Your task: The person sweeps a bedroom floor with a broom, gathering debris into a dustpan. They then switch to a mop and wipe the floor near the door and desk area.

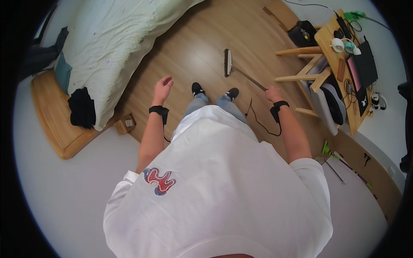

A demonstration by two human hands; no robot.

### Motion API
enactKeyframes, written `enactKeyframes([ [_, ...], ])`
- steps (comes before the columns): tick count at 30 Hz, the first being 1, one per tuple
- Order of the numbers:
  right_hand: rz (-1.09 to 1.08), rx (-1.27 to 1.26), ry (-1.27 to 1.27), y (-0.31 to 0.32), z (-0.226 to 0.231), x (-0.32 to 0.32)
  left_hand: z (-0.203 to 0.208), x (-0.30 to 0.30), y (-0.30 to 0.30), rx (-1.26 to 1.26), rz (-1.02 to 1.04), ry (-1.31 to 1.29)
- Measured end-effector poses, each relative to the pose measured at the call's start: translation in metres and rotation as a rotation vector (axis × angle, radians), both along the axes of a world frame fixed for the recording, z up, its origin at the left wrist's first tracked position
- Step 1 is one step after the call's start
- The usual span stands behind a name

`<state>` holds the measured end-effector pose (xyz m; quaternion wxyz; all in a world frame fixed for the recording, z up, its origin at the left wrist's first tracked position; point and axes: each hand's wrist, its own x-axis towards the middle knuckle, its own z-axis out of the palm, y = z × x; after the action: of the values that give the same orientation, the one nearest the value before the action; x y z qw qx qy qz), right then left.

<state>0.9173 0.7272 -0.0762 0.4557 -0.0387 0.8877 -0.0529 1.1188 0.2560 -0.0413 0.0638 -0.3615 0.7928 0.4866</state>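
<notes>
One long-handled broom with a slim grey shaft and a white, dark-bristled head [249, 78] is held by its shaft in the right grip [272, 93], the fingers closed around it. From that hand the shaft slants forward and leftward, down to the head on the brown wood-plank floor [185, 47], well apart from the grip and ahead of the black-and-white shoes [232, 93]. The left grip [162, 90] is empty, fingers loosely curled, well apart from the broom and toward the bed with a pale, rumpled sheet [112, 56]. Rightward of the holding hand, a pale wooden chair [320, 81] stands beside the light-wood surface [325, 40].
</notes>
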Motion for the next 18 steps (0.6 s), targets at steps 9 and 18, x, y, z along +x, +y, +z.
enactKeyframes([
  [9,-0.036,-0.020,0.039,0.059,-0.023,0.008,0.015,-0.058,0.049,-0.011,-0.112,0.057],
  [18,-0.286,-0.267,0.025,0.055,0.021,0.004,0.019,-0.074,0.066,-0.022,-0.121,0.126],
])
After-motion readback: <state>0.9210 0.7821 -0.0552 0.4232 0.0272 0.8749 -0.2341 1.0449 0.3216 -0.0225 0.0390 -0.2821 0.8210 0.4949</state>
